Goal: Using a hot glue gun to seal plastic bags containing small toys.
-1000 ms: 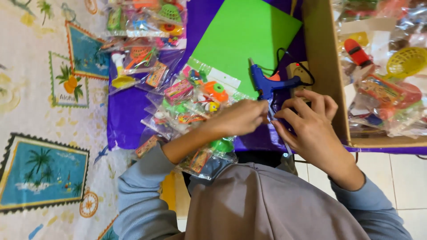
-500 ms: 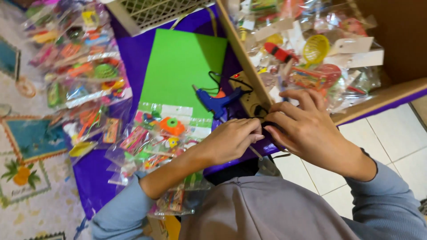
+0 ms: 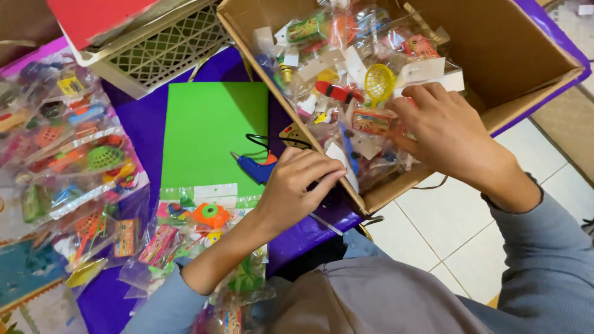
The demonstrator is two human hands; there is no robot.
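Brown cardboard box (image 3: 526, 55), open, crammed with clear toy packets (image 3: 346, 74). Right hand (image 3: 445, 130) inside it, fingers spread loosely over the packets, clasping none outright. Left hand (image 3: 297, 185) just outside the near box wall, fingers curled; whether anything pinched, impossible to tell. Beside it, a blue glue gun (image 3: 253, 167) on green paper (image 3: 210, 136), purple cloth (image 3: 142, 124) beneath.

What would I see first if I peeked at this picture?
First the big cardboard box at the top right, stuffed with bagged toys, with the right hand reaching into it. Then the bright green sheet on the purple cloth in the middle, with the blue glue gun at its edge beside the left hand.
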